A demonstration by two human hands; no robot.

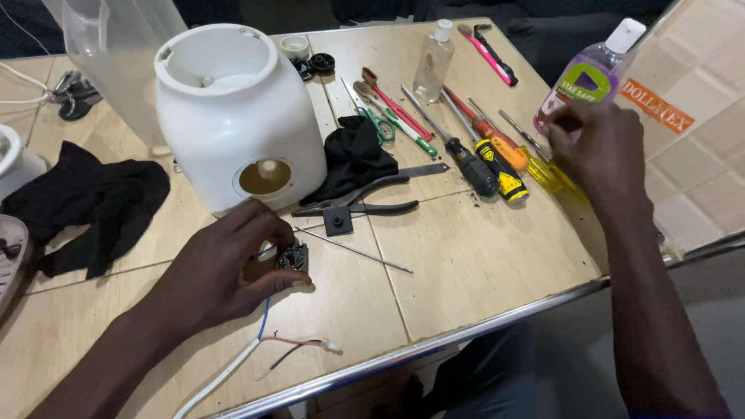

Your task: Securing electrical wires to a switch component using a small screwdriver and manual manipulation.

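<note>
Left hand (225, 268): fingers curled and closed on a small black switch part (293, 257), pinched between thumb and fingertips, resting on the wooden table (481, 256). Blue, brown and white wires (264, 341) trail from under the fingers toward the table's near edge.

Right hand (601, 143): fingers bent over the tip ends of the yellow-handled screwdrivers (543, 172); whether they actually grip one cannot be told. Just beyond these fingers lies a clear sanitiser bottle (588, 77), white cap, purple label; liquid level unclear.

Just past the left fingertips: a thin metal rod (353, 248), a small black square piece (337, 221), black pliers (365, 198).

Beyond the left hand: white plastic housing (237, 109), top open, round hole in its side; inside looks hollow, a pale knob visible through the hole. A black cloth (353, 155) lies against it.

Between the hands: black-and-yellow screwdriver (489, 163), orange screwdriver (497, 136), green scissors (376, 120). Farther out, a small clear bottle (433, 62), seemingly near empty.
</note>
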